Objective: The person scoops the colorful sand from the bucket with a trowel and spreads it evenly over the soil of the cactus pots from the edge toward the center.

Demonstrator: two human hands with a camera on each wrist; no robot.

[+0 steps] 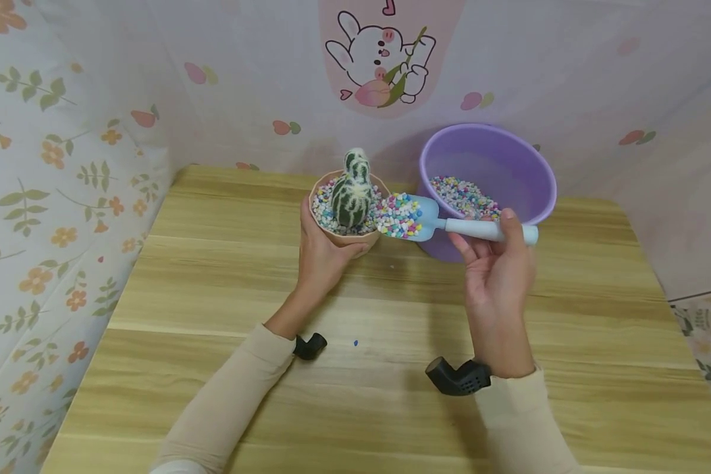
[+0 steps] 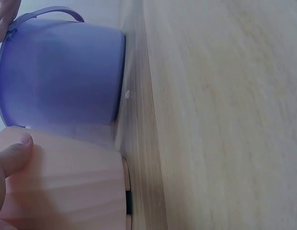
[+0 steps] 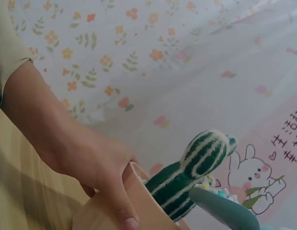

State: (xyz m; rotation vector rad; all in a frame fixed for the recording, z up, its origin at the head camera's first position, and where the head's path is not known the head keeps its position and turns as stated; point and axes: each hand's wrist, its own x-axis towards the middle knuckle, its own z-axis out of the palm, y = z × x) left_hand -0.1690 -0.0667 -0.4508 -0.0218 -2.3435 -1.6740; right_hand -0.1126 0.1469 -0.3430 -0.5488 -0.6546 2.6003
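My left hand grips a peach flower pot from its near left side, thumb along the front. In the pot a green and white cactus stands among colourful pebbles. With my right hand I hold a light blue trowel by its handle, thumb on top and fingers beneath. Multicoloured pebbles heap the trowel's blade, whose tip overlaps the pot's right rim. The right wrist view shows the trowel close beside the cactus, with the left hand around the pot.
A purple bucket with more coloured pebbles inside stands at the back right, behind the trowel handle. A small blue pebble lies on the wooden table. Patterned cloth hangs behind and at the left.
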